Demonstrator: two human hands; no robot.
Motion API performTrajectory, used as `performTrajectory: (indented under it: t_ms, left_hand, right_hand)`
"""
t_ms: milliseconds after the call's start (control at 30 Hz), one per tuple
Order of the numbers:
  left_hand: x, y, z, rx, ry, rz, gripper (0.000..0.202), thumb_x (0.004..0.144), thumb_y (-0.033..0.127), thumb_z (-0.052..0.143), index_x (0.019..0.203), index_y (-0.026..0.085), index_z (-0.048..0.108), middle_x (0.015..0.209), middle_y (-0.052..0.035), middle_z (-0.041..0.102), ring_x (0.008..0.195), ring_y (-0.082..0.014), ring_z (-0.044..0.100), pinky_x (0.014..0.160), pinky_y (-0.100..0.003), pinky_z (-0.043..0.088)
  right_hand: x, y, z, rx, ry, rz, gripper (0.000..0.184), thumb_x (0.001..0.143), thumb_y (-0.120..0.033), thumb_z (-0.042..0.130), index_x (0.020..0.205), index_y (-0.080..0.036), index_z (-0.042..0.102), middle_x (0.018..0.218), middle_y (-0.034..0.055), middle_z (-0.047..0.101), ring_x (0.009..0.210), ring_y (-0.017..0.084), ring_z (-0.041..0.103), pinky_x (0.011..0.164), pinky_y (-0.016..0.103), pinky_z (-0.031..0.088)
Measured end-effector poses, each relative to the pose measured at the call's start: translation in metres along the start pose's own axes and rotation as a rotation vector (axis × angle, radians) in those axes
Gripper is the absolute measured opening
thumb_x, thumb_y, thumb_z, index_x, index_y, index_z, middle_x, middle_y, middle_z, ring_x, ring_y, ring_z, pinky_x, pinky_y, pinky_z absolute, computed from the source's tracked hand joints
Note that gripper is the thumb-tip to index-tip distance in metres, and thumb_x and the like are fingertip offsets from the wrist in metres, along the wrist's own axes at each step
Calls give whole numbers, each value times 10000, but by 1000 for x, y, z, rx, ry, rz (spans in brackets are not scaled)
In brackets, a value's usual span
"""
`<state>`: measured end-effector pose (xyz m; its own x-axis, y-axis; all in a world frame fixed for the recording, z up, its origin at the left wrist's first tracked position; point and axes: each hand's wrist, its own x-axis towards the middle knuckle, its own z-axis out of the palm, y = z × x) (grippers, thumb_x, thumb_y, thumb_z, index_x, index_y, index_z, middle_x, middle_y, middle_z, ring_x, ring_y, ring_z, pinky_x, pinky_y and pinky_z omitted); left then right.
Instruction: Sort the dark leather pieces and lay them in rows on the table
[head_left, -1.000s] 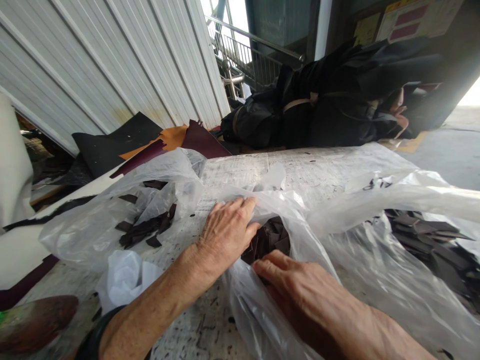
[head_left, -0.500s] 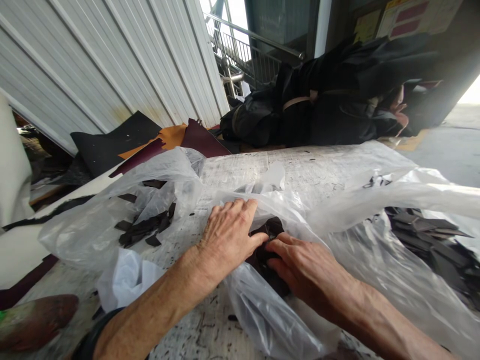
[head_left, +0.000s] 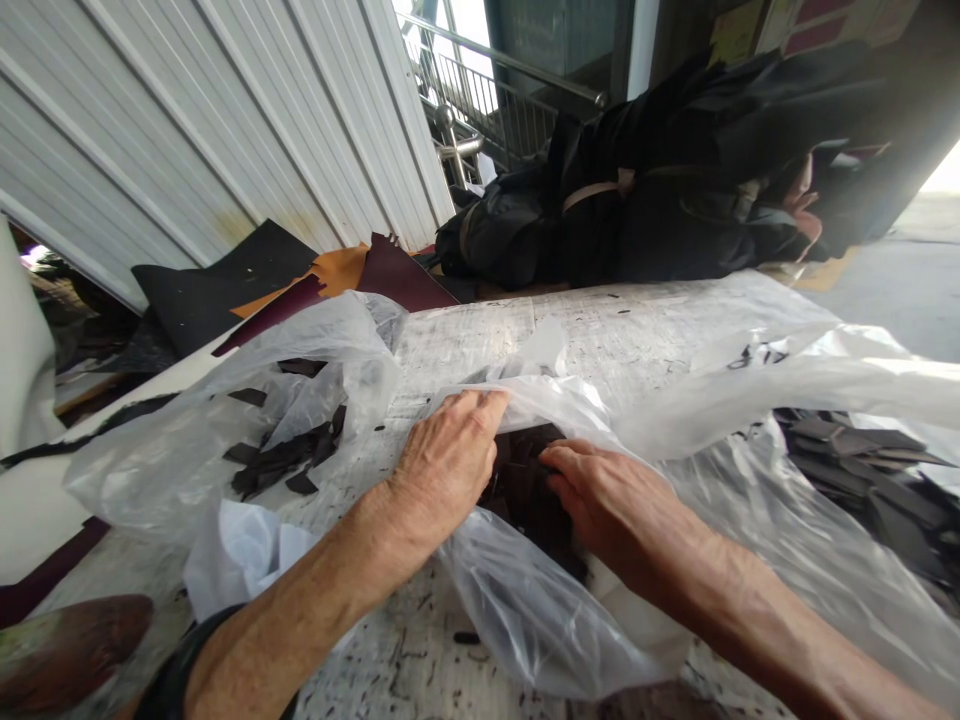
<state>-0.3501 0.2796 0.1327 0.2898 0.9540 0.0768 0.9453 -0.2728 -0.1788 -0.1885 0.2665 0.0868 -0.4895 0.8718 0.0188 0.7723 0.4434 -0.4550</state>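
So, the person's got both hands in the middle of the frame, working at a clear plastic bag [head_left: 555, 630] that lies on a scuffed whitish tabletop [head_left: 600, 325], with a bunch of dark pieces [head_left: 525, 480] showing in its mouth. The left hand [head_left: 450, 460] rests on the film at the bag's upper edge, fingers bent over it, though the thumb is hidden, so can't tell if they're actually pinching the plastic. The right hand [head_left: 611, 490] comes in from the lower right with its fingers curled in against the dark pieces; whether they've got hold of one, can't tell either. Over at the left of the frame there's another plastic bag [head_left: 142, 480] with dark scraps [head_left: 300, 455] in it, and just below it some crumpled white plastic [head_left: 240, 545]. Right edge has a third bag [head_left: 750, 520], pretty full of dark strips [head_left: 877, 490]. Up top, a big black bundle [head_left: 660, 200] sits past the far edge, upper right, and toward the upper left a dark gray sheet [head_left: 225, 275], an orange sheet [head_left: 341, 270] and a maroon sheet [head_left: 397, 275] lie near a ribbed white wall [head_left: 225, 120].
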Motion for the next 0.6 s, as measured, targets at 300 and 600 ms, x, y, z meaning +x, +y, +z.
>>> performTrajectory:
  t_ms: [300, 600]
  left_hand:
    - [1, -9, 0, -63, 41, -43, 409, 803, 60, 391, 1162, 211, 517, 1126, -75, 637, 986, -223, 625, 795, -322, 502]
    - [2, -15, -5, -19, 88, -67, 335, 847, 159, 434, 1169, 218, 505, 1078, -71, 643, 957, -264, 629, 723, -362, 512]
  right_hand:
    - [34, -18, -8, -344, -35, -79, 234, 792, -24, 456, 958, -110, 597, 908, 139, 655, 720, 217, 676, 559, 270, 452]
    - [67, -8, -6, -290, -68, -60, 249, 876, -193, 441, 895, -93, 669, 880, 169, 697, 779, 248, 686, 610, 295, 477]
